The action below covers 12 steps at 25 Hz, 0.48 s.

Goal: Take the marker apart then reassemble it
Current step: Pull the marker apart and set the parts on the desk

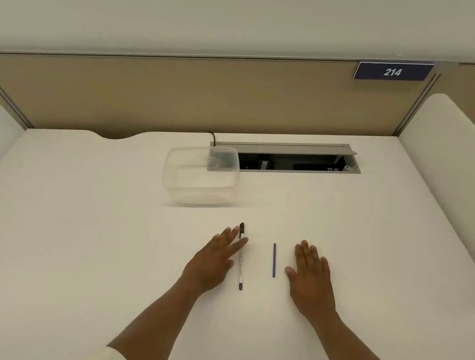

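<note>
A white marker (241, 264) with a black cap and black end lies lengthwise on the white desk (100, 237). To its right, apart from it, lies a thin blue rod (274, 260), an ink core by its look. My left hand (213, 263) rests flat on the desk with fingers spread, its fingertips touching the marker's upper part. Palm down, my right hand (310, 274) lies flat to the right of the blue rod, a small gap between them. Neither hand grips anything.
A clear plastic container (200, 174) stands behind the marker. An open cable tray (291, 160) is sunk into the desk at the back. Beige partitions with a sign reading 214 (393, 71) close off the back and sides.
</note>
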### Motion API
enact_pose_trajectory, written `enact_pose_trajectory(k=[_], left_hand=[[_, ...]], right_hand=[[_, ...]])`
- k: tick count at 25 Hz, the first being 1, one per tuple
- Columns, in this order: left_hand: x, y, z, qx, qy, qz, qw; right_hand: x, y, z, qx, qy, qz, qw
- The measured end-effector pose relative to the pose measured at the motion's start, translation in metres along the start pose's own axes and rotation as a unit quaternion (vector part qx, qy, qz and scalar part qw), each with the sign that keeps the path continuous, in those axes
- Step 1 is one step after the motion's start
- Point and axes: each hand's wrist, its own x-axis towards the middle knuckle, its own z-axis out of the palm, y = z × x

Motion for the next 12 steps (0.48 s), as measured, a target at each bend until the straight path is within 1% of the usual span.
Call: enact_pose_trajectory(k=[2,6,12], left_hand=[[0.004,0.002,-0.002,-0.008,-0.001,-0.003,1.0],[0.009,0.004,-0.003,-0.012,0.006,-0.008,1.0],[0.015,-0.002,0.0,0.038,0.021,0.021,0.999]], right_hand=[[0.0,-0.002,-0.001,-0.004,0.007,0.016,1.0],[-0.003,-0.006,0.005,-0.003,0.02,0.021,1.0],[-0.003,-0.006,0.004,0.007,0.034,0.023,0.999]])
